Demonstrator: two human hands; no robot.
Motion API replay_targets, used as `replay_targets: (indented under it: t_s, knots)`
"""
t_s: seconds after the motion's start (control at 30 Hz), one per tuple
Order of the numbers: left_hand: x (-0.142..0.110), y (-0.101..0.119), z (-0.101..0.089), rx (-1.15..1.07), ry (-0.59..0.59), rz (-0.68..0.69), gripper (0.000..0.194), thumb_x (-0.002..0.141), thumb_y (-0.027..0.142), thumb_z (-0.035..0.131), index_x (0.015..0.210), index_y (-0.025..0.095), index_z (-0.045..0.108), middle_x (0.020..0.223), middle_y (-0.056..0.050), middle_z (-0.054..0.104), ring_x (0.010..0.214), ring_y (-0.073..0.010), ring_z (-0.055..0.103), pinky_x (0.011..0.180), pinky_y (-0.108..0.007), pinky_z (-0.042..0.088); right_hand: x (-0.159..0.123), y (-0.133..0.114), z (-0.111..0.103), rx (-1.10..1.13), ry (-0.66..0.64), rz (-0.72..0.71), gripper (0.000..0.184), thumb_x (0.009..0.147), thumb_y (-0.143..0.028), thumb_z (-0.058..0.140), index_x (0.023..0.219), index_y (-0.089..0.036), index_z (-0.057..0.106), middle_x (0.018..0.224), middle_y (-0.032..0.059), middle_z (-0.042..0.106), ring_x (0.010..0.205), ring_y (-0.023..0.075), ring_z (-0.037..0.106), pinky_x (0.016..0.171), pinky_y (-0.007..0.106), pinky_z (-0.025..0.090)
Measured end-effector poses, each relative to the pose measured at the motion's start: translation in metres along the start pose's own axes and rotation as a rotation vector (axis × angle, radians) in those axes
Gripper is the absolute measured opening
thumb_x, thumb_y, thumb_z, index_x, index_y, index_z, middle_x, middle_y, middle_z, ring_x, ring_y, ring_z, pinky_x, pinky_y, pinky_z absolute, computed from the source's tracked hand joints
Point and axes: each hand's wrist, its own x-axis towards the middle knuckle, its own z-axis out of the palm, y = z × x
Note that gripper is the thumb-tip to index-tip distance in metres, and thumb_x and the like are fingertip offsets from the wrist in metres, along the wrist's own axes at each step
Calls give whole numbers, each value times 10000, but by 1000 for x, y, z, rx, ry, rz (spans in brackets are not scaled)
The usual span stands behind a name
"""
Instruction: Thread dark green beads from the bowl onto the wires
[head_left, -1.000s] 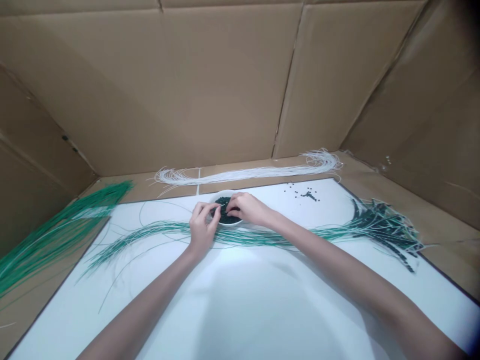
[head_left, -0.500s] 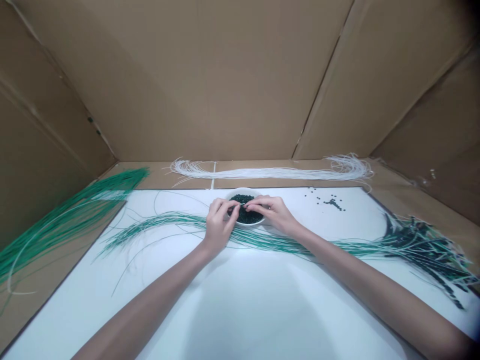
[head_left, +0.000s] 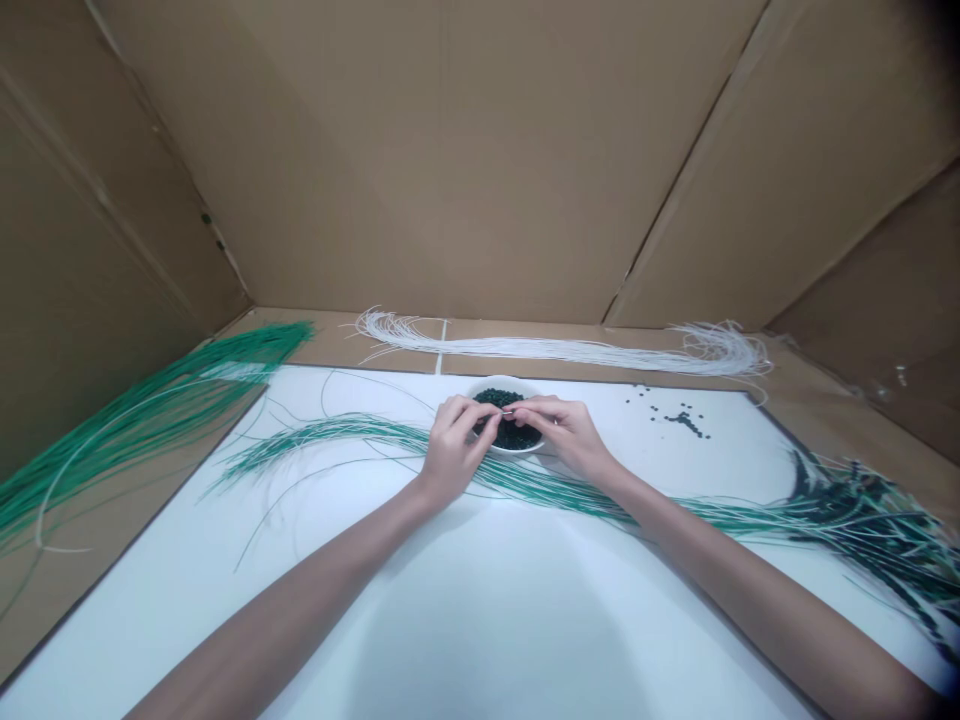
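Together, two hands [head_left: 454, 450] pinch seemingly one strand [head_left: 508, 412] over one bowl [head_left: 504, 382].

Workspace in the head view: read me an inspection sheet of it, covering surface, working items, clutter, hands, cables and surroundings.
Surface: white board with a dark edge, lying on cardboard.
Working items: white bowl of dark beads; green strands across the board, dark-beaded towards the right end.
Clutter: loose beads scattered right of the bowl.
Hands: left hand and right hand meet over the bowl, fingertips pinched at a thin pale piece, too small to identify.
Cables: nothing seen.
Surroundings: cardboard walls; white strands beyond the board, another green bundle at left.
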Motion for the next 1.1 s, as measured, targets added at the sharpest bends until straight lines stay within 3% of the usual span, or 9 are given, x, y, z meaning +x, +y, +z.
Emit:
replay_targets:
  t_s: [0.5,1.1]
  knots:
    - [0,-1,0,19,0,14,109,806,194,486,864,176,577,761,-32,539,736,-132,504,693,-266,419,0,-1,1,-28,12,-11,200,739,-354,558,773,-211,694,841,29,693,805,188,612,784,325,438]
    - [1,3,0,42,-12,69,84,801,182,491,822,167,571,739,-32,585,731,-138,500,684,-281,408,-4,-6,4,-35,69,-63,130,719,-306,591,721,-207,674,766,29,681,737,172,605,736,307,446]
